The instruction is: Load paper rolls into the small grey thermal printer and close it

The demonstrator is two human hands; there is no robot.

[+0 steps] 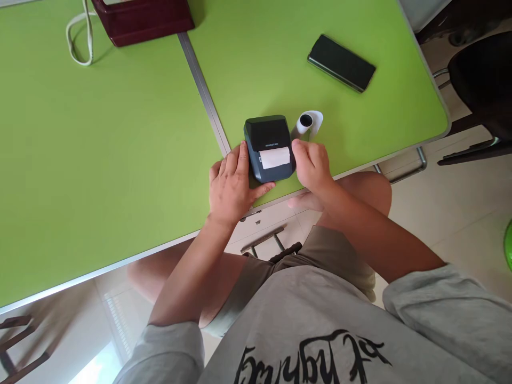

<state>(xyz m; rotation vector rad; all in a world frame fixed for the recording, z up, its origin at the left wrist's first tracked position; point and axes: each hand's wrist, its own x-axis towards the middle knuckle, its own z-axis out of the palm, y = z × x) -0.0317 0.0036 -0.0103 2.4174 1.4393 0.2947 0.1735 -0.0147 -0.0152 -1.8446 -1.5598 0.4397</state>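
A small dark label printer [269,170] with a black lid sits near the table's front edge. A strip of white paper [276,158] comes out of its slot and lies over its front. My left hand [231,188] holds the printer's left side, with the fingers along that side and the thumb at the front corner. On the opposite side, my right hand [312,163] is closed, its fingers curled and the thumb side pressed to the casing. Just beyond that hand stands a roll of white paper [303,126] with a dark core, its loose end curling out.
A black phone-like case [341,63] lies toward the back right of the green table [132,133]. At the back left stands a dark red object [148,24] beside a looped white cord [90,40]. A metal seam [206,98] crosses the tabletop. A dark chair [484,80] stands at right.
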